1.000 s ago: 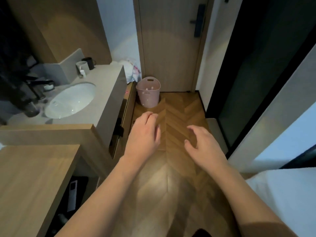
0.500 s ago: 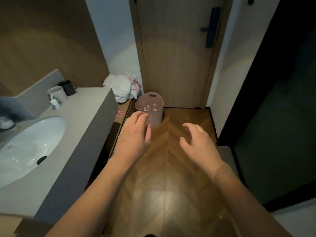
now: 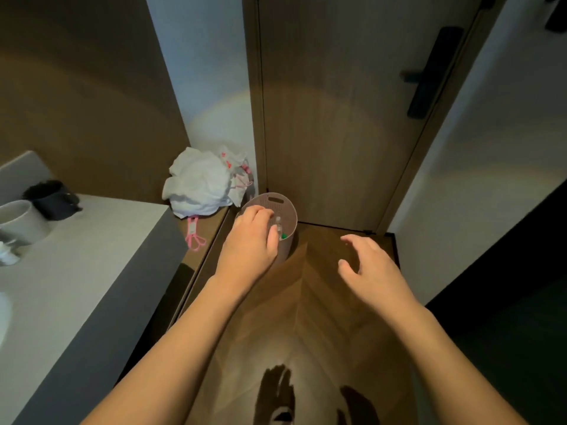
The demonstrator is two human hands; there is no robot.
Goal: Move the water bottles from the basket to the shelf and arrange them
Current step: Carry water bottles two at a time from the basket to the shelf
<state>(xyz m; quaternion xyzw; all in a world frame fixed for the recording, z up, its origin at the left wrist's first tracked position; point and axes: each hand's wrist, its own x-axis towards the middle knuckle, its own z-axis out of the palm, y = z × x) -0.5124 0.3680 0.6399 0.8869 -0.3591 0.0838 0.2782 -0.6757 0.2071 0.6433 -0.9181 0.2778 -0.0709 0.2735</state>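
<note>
A pink perforated basket (image 3: 283,207) stands on the wooden floor in the corner by the door. Inside it a clear water bottle (image 3: 278,223) with a white cap shows, with something green beside it. My left hand (image 3: 250,243) is over the basket's near rim, fingers curled down into it next to the bottle; whether it grips the bottle is hidden. My right hand (image 3: 369,269) hovers open over the floor to the right of the basket, holding nothing.
A grey vanity counter (image 3: 92,271) runs along the left with a white mug (image 3: 18,220) and a dark mug (image 3: 50,197). A white plastic bag (image 3: 199,185) lies on a low ledge beside the basket. The wooden door (image 3: 337,118) is just behind.
I have walked towards the basket, which now looks much nearer. My left hand has gone from hovering over the floor to reaching into the basket. My right hand stays open.
</note>
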